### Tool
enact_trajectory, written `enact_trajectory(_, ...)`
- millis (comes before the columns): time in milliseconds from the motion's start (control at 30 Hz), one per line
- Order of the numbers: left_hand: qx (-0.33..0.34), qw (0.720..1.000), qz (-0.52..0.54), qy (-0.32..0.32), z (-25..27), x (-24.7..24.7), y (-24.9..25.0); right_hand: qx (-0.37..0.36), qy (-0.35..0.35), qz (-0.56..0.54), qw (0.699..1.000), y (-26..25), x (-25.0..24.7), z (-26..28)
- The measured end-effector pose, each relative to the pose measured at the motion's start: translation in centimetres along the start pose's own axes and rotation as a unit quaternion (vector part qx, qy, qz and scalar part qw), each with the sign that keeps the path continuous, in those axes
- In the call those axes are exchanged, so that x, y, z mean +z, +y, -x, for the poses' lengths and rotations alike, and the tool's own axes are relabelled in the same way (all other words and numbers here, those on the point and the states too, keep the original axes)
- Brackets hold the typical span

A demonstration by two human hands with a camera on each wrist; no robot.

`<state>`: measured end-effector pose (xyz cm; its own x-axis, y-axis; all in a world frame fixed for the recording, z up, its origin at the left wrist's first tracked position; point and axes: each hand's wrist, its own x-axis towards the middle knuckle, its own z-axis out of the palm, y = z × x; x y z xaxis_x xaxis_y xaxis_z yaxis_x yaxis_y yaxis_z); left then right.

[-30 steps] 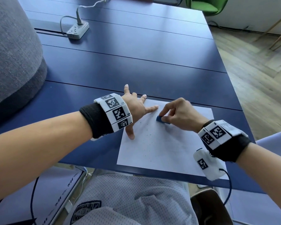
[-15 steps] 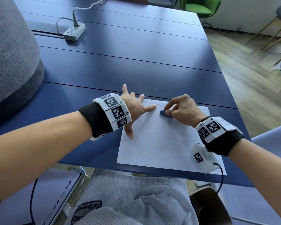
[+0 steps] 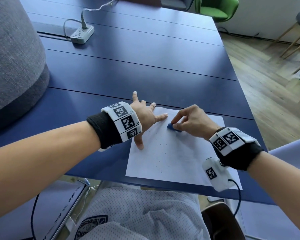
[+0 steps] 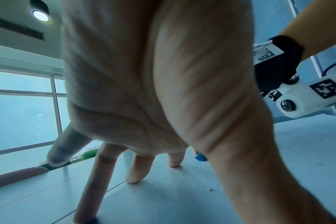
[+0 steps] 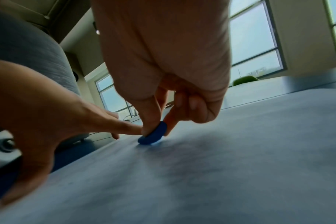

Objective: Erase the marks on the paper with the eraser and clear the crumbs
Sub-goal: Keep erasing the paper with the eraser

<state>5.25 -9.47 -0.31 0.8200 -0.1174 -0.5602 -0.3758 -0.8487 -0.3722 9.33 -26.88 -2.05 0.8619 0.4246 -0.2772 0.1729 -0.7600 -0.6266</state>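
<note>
right hand [image 3: 192, 122]: thumb and fingertips pinch blue eraser [image 3: 173, 127], its edge on the white paper [image 3: 180, 160] near the far edge | left hand [image 3: 145, 116]: fingers splayed straight, pressing paper's left side | crumbs [image 3: 158, 153] scattered mid-sheet | paper on blue table [image 3: 145, 70]

Between the earlier head-view pictures and now, the right hand [image 3: 192, 122] has carried the blue eraser [image 3: 173, 127] back and forth over the upper middle of the paper [image 3: 180, 158]. One second ago the eraser sat lower on the sheet; half a second ago it had moved up toward the sheet's top edge; now it lies lower again, a little right of the left hand's forefinger tip. The right wrist has swung with it, up and then down toward the lower right of the frame. The head view has also shifted slightly.
</note>
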Motion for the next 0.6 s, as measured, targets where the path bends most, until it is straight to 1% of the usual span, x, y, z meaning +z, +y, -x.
enact_trajectory(33,0.000,1.000,0.000,0.000,0.0,0.0,0.0,0.001,0.013,0.005,1.000,0.1,-0.2,-0.3)
enact_trajectory(100,-0.002,1.000,0.000,0.004,0.0,0.0,0.0,0.009,0.077,0.011,0.997,0.2,-0.7,-1.2)
enact_trajectory(133,-0.002,1.000,0.000,0.004,0.1,0.0,0.0,0.012,0.097,0.010,0.995,0.2,-0.8,-1.4)
enact_trajectory(167,-0.002,1.000,0.001,0.002,0.1,0.0,0.0,0.011,0.094,0.007,0.995,0.2,-0.6,-1.3)
enact_trajectory(200,-0.004,1.000,0.003,-0.001,0.1,0.0,0.0,0.004,0.067,0.004,0.998,0.0,-0.3,-0.8)
enact_trajectory(267,-0.005,1.000,0.006,-0.005,0.1,0.0,0.0,-0.015,-0.022,0.022,0.999,-0.4,0.3,0.6)
enact_trajectory(300,-0.006,1.000,0.006,-0.006,0.1,0.0,0.0,-0.022,-0.047,0.035,0.998,-0.5,0.4,1.1)
enact_trajectory(333,-0.006,1.000,0.004,-0.006,0.1,0.0,0.0,-0.023,-0.039,0.042,0.998,-0.3,0.3,1.0)
enact_trajectory(433,-0.006,1.000,0.002,-0.003,0.0,0.0,0.1,0.005,0.060,0.025,0.998,0.5,-0.5,0.2)
enact_trajectory(467,-0.007,1.000,0.001,-0.004,0.1,0.0,0.2,0.005,0.065,0.019,0.998,0.6,-0.3,0.4)
enact_trajectory(500,-0.008,1.000,-0.001,-0.005,0.1,0.0,0.1,-0.004,0.047,0.012,0.999,0.6,0.2,0.8)
enact_trajectory(567,-0.010,1.000,-0.002,-0.008,0.2,-0.1,0.2,-0.026,-0.017,0.012,0.999,0.0,1.1,2.0)
enact_trajectory(600,-0.010,1.000,-0.001,-0.008,0.1,-0.1,0.2,-0.031,-0.031,0.018,0.999,-0.2,1.2,2.2)
